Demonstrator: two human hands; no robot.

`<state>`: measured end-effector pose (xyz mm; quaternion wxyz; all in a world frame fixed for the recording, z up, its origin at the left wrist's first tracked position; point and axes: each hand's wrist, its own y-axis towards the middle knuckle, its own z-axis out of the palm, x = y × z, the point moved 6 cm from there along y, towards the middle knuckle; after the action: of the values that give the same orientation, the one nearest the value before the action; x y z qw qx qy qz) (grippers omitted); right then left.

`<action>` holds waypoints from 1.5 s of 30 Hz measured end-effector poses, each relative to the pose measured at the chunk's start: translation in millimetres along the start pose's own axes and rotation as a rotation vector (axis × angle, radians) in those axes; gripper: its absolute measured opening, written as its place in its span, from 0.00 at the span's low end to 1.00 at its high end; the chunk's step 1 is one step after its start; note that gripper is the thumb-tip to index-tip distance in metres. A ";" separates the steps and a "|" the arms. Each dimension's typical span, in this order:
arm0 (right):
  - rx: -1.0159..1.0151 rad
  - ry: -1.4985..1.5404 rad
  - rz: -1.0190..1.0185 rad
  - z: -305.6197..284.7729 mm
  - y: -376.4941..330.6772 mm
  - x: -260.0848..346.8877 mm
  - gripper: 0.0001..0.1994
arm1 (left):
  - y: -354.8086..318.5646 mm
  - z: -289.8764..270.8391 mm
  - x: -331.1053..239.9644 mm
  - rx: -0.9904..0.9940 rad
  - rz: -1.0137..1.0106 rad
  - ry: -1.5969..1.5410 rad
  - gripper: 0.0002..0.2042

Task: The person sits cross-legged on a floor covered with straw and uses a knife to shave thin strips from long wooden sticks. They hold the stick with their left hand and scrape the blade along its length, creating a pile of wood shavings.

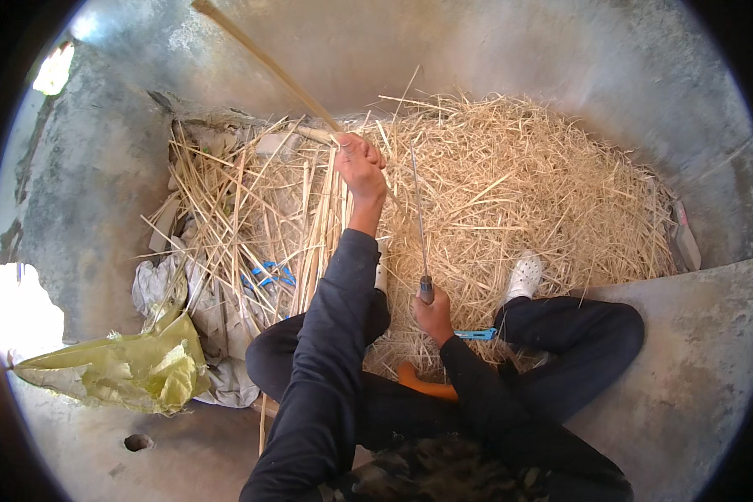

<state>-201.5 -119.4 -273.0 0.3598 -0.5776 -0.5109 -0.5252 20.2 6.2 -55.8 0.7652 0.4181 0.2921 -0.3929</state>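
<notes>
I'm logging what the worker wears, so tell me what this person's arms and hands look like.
Both arms wear long, dark navy sleeves, loose and wrinkled, ending at the wrists. The left hand and right hand are bare: no gloves, and no rings or watch that I can see.

I see pale golden shavings (pixel 519 192) at twelve to two o'clock, a tan cane strip (pixel 268 63) at eleven, and a crumpled yellow-green bag (pixel 125 368) at eight. My sleeves (pixel 326 360) and trousers (pixel 577 335) are dark navy, the shoe (pixel 525 276) white. An orange handle (pixel 427 385) and a bright blue clip (pixel 477 334) lie near centre on grey concrete (pixel 694 376).
</notes>
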 end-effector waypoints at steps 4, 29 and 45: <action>0.142 -0.247 0.576 -9.6 -46.7 -119.4 0.07 | -8.5 29.7 9.5 0.050 -0.049 -0.082 0.25; 0.095 0.319 0.818 -7.4 -41.0 -30.6 0.05 | -0.2 -25.4 -10.9 -0.144 0.100 0.268 0.26; 0.274 0.300 1.071 -21.8 -56.7 -71.2 0.04 | 17.1 -63.9 7.5 -0.123 -0.055 0.323 0.24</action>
<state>-256.4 -142.9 -345.1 0.7159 -0.6232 -0.1539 -0.2747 31.0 64.9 -85.3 0.7214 0.4201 0.4459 -0.3229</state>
